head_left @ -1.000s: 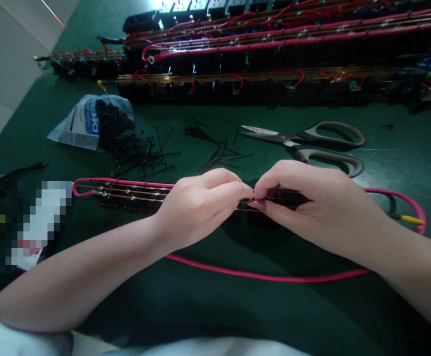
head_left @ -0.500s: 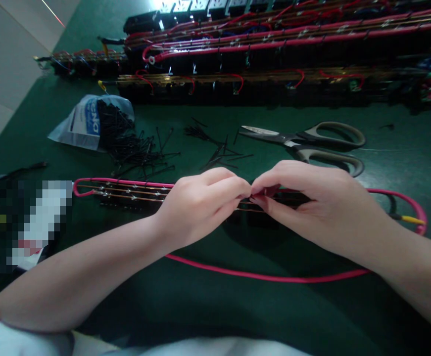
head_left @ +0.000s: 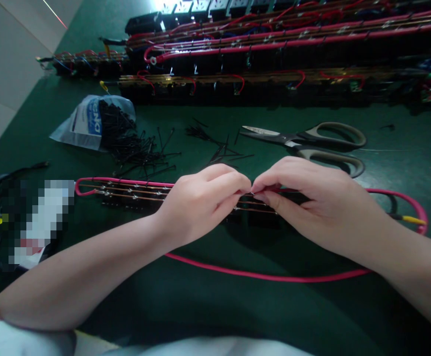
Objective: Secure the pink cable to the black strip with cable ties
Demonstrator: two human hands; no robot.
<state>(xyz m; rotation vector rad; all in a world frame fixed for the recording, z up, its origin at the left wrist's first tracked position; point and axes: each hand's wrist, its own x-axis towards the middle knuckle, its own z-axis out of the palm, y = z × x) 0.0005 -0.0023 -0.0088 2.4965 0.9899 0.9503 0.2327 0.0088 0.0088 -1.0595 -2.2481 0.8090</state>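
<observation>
A long black socket strip [head_left: 133, 195] with copper bars and a pink wire [head_left: 260, 274] lies across the green mat in front of me. My left hand [head_left: 200, 205] and my right hand [head_left: 308, 198] meet fingertip to fingertip over the middle of the strip. Both are closed in a pinch on the pink wire where it runs along the strip's top. What else sits between the fingertips is too small to make out. The pink wire loops round toward me and out to the right, near a yellow-tipped lead [head_left: 410, 219].
Grey-handled scissors [head_left: 311, 141] lie just behind my right hand. A plastic bag [head_left: 89, 121] spills black cable ties [head_left: 137, 148] at the left. Several finished wired strips [head_left: 274, 44] are stacked along the back. A blurred patch [head_left: 37, 222] covers something at the left.
Both hands have lifted very slightly, fingertips still pressed together on the wire. Nothing else has moved.
</observation>
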